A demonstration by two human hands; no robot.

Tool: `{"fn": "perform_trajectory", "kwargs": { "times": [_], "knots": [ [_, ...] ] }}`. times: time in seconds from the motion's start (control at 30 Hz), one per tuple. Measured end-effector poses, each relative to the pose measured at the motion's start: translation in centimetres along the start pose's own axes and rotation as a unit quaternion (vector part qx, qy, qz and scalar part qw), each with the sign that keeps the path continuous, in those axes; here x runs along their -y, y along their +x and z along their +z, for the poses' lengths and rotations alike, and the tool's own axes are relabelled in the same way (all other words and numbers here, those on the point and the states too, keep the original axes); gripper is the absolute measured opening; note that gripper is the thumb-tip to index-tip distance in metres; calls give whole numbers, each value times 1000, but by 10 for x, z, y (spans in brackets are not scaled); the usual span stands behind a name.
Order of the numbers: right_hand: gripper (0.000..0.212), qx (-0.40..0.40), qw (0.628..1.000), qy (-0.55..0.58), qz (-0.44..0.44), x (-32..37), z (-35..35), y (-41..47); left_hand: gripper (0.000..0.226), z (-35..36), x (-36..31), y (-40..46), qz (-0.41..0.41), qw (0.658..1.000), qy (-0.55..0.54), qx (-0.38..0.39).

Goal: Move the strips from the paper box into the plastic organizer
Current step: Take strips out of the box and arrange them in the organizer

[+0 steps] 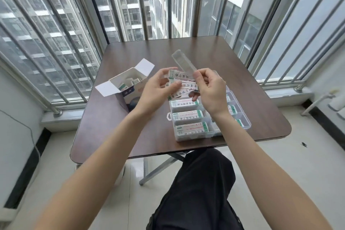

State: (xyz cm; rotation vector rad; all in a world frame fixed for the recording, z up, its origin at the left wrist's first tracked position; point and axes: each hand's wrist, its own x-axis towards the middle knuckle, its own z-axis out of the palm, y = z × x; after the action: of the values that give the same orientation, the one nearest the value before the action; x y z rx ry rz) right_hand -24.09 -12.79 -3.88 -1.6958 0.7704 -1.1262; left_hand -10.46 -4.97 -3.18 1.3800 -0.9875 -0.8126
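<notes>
Holding a fanned bundle of strips (183, 85) above the brown table (121, 58), the person seen in the head view gripped it from both sides: the left hand (156, 89) curled round its left end, the right hand (209, 89) pinching its right end, apparently along with a small clear lidded case (183, 62) that stuck up behind the fingers. The paper box (128, 84) stood open just to the left with a few strips still inside, and the plastic organizer (246, 123) lay directly below the hands, its left compartments already filled. To do this step well, I judged the fan should be squared into a neat stack first, then lowered flat into a free compartment so no end rode over a divider. The right-hand compartments were mostly hidden behind the right wrist, so which stayed free could not be told; the strips' print was unreadable, and how many remained in the box was unclear.
</notes>
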Motion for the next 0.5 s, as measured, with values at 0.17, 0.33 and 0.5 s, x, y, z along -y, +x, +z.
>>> {"fn": "perform_trajectory", "kwargs": {
  "times": [0.17,0.33,0.5],
  "knots": [
    [19,-2,995,-99,-23,-17,-28,-5,21,23,8,6,24,998,61,-4],
    [12,-52,997,-58,-11,-22,-51,-2,23,29,14,8,15,996,87,-28],
    [16,-29,999,-10,-33,-28,-59,-4,25,28,17,9,8,996,86,-30]
  ]
}}
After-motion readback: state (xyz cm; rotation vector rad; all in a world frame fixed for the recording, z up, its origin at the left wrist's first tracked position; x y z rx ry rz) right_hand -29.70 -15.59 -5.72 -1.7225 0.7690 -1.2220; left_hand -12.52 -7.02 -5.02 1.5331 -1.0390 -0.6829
